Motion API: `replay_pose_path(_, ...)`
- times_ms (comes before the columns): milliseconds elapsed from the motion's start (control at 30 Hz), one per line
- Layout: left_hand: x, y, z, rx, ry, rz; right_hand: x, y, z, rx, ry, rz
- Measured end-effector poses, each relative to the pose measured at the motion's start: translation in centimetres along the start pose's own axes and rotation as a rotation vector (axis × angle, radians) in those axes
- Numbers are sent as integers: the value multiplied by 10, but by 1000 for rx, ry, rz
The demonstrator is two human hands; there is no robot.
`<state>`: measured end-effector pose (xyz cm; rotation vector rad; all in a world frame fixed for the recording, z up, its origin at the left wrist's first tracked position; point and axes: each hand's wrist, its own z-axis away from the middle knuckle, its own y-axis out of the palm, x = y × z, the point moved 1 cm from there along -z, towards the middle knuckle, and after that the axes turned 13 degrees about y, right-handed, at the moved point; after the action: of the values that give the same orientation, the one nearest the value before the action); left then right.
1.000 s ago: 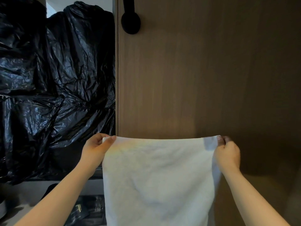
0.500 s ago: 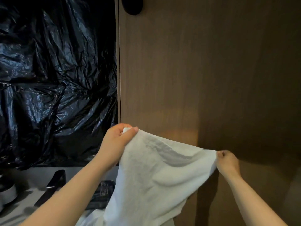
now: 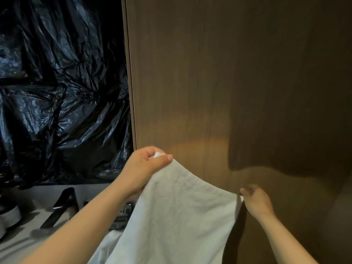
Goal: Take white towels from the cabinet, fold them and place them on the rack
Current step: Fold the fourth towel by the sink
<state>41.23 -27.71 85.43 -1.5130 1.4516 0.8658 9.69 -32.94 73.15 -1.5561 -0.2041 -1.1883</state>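
While the soft white terry-cloth towel is hanging in mid-air in front of the tall brown wood-grain cabinet panel, the person is, by my judgement, setting up its first fold. To do this well, the two upper corners want levelling first. The left hand is holding its corner high, the right hand is holding the other one noticeably lower, and the top edge is sagging in a curve between them. Drawing the hands apart until that edge is running straight, then bringing corner onto corner with the hems matching, is likely to give a square fold. The towel's lower part is running out of the bottom of the frame. More white cloth is showing low beside the grey countertop, not far from a long black tool; whether it is resting there I cannot tell. Lifting the cloth clear is probably worth doing before folding.

As for the grip, both hands are closing on cloth. The left thumb is pressing the corner against curled fingers, with a small tuft of white poking out between them. The right hand is pinching its corner between thumb and bent fingers, though blur is hiding how much cloth it is taking. Neither hand appears to be touching the panel or the crinkled black plastic sheeting at the left.
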Motion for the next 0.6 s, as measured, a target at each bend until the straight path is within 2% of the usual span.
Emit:
replay_pose_path(133, 4, 22, 9, 67, -8, -57, 31, 2, 58, 143, -326, -283)
replay_pose_path(233, 8, 34, 17, 102, -42, -102, 42, 5, 103, 343, -452, -430)
replay_pose_path(433, 12, 39, 34, 210, -95, -59, 36, 13, 141, 658, -448, -528)
replay_pose_path(600, 12, 38, 48, 289, -174, 95, 30, 19, 142, 736, -401, -590)
